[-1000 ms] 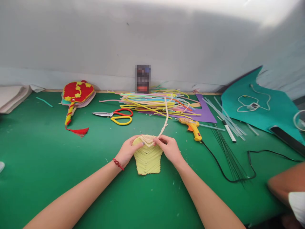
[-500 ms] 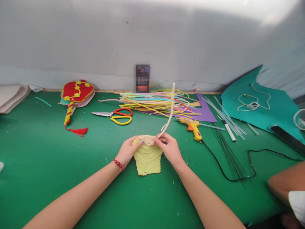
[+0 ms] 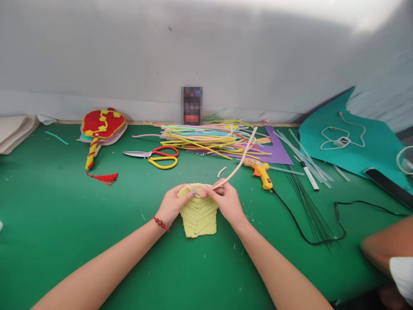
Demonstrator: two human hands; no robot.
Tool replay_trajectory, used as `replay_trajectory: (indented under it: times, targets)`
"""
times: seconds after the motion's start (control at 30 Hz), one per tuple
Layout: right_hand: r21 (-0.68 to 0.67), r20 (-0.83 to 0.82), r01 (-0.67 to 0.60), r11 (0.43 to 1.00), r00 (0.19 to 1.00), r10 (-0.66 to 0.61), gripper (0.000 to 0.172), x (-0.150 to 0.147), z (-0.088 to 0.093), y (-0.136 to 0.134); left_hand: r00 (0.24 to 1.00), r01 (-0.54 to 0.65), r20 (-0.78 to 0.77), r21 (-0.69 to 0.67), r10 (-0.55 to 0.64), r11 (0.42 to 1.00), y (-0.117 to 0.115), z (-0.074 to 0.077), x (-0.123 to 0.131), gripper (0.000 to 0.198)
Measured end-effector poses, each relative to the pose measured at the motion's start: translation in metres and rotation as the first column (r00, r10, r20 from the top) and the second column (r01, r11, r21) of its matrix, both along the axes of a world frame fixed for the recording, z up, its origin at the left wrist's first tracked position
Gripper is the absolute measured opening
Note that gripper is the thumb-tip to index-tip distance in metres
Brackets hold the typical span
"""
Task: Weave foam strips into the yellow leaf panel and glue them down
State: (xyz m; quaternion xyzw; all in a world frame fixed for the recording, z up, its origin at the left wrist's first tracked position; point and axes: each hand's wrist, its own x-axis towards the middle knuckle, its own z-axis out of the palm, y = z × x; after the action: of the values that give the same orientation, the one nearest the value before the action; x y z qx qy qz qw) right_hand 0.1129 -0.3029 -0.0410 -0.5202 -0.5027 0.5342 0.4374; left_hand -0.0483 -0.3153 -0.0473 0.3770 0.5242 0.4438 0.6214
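Note:
A yellow-green piece point(image 3: 198, 217) covered in slanted rows, cream-coloured near its top, lies between my hands over the green table. My left hand point(image 3: 172, 202) pinches its upper left edge, thumb on top. At its upper right, my right hand point(image 3: 228, 203) closes its thumb and fingers on a long cream strip point(image 3: 241, 160), which rises to the right in a curve. The strip's lower end meets the cream rows by my right fingertips. Just beyond my right hand lies a short cream scrap point(image 3: 221, 172).
Red-and-yellow-handled scissors point(image 3: 164, 157), a heap of coloured strips point(image 3: 200, 140) and a phone point(image 3: 192, 106) are beyond my hands. A yellow glue gun point(image 3: 264, 175), its cable and thin wires point(image 3: 308, 206) lie right. Another person's arm point(image 3: 389, 243) is at far right.
The long cream strip has tilted right and its upper end is lower. The small cream scrap now shows apart from it. My hands have barely moved.

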Motion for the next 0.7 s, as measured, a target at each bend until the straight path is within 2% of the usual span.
replay_trajectory:
  times: [0.1, 0.2, 0.3, 0.57, 0.7]
  targets:
    - [0.062, 0.063, 0.009, 0.998, 0.998, -0.013, 0.03, 0.002, 0.002, 0.0, 0.999, -0.003, 0.034, -0.016, 0.004, 1.0, 0.0, -0.002, -0.001, 0.038]
    - [0.191, 0.192, 0.056, 0.98, 0.977, -0.093, 0.027, 0.007, 0.002, 0.003, 0.997, -0.005, 0.076, -0.014, 0.006, 1.0, 0.001, -0.004, -0.002, 0.038]
    - [0.248, 0.208, 0.082, 0.965, 0.969, -0.136, 0.025, 0.012, 0.0, 0.007, 0.994, -0.002, 0.111, 0.001, 0.002, 1.0, 0.001, -0.007, -0.002, 0.037]
    - [0.057, -0.1, 0.076, 0.995, 0.992, -0.07, 0.026, 0.011, -0.006, 0.01, 0.992, -0.002, 0.126, -0.006, 0.003, 1.0, 0.002, -0.006, -0.002, 0.037]
    - [0.016, -0.146, 0.075, 0.997, 0.987, -0.072, 0.028, 0.01, -0.003, 0.009, 0.995, 0.006, 0.095, -0.009, -0.005, 1.0, 0.001, -0.005, -0.002, 0.038]
